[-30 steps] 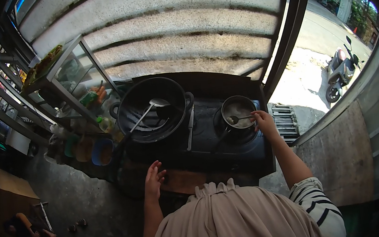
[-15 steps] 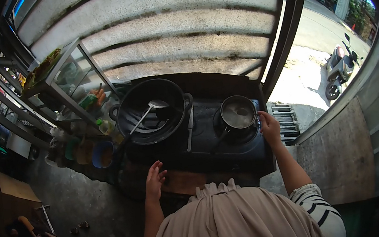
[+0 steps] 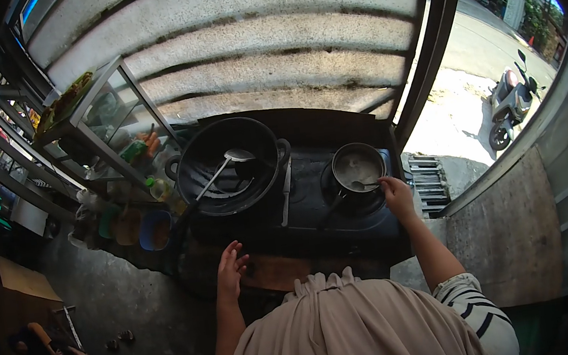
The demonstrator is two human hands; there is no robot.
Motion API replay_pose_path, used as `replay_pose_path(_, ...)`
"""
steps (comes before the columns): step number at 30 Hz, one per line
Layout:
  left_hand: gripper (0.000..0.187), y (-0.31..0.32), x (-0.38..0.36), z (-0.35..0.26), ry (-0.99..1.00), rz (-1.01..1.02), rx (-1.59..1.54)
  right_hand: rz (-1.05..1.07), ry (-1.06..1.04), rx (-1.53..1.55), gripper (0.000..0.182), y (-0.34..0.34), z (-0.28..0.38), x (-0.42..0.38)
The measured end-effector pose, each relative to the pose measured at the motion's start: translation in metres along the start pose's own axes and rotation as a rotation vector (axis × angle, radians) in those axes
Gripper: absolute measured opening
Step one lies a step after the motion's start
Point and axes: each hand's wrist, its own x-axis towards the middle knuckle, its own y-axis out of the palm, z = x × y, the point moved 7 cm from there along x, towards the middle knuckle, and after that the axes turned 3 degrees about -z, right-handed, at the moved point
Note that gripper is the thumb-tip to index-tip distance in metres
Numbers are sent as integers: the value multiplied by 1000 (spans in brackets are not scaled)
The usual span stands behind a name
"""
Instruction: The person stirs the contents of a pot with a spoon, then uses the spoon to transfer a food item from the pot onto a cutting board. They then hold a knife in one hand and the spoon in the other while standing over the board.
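Observation:
On the right burner of the black stove (image 3: 302,148) sits a small saucepan (image 3: 338,159) with cloudy liquid in it. My right hand (image 3: 398,195) is closed on the handle end of a spoon (image 3: 366,184), whose bowl lies over the pan's near side. Before the stove's front edge, my left hand (image 3: 230,269) hangs with fingers apart, holding nothing. A large black wok (image 3: 190,162) stands on the left burner, and a ladle (image 3: 216,176) rests inside it. Between the two pans lies a knife (image 3: 286,193).
A glass display case (image 3: 108,128) stands at the back left, with a bottle (image 3: 158,189) and a blue bowl (image 3: 155,230) beside it. Corrugated panels rise behind the stove. A person (image 3: 50,348) is at the lower left. Outside, a scooter (image 3: 510,103) is parked.
My right hand has shifted slightly left and down, and the spoon now shows across the pan's near rim. The left hand has stayed in place.

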Motion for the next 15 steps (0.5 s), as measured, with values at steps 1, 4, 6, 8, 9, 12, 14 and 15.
replay_pose_path(1, 39, 0, 0, 0, 3, 2, -3, 54, 171, 122, 19, 6, -10, -3)
replay_pose_path(4, 38, -1, -1, 1, -2, -6, 3, 130, 463, 335, 20, 18, -29, -9)
replay_pose_path(6, 38, -1, -1, 0, -4, -7, 11, 149, 584, 425, 21, 25, -43, -14)
replay_pose_path(8, 38, 0, -1, 0, -3, -9, 18, 116, 694, 637, 21, 32, -58, -18)
replay_pose_path(9, 38, 0, 0, 0, -2, -7, 16, 116, 693, 637, 21, 31, -56, -17)
replay_pose_path(12, 39, 0, -1, -1, -2, -6, 15, 78, 804, 742, 22, 27, -53, -19)
replay_pose_path(14, 39, 0, 0, -1, 0, -5, 14, 18, 536, 437, 20, 9, -37, -3)
replay_pose_path(15, 39, 0, 1, -1, 1, -4, 15, 18, 535, 438, 20, 9, -32, 1)
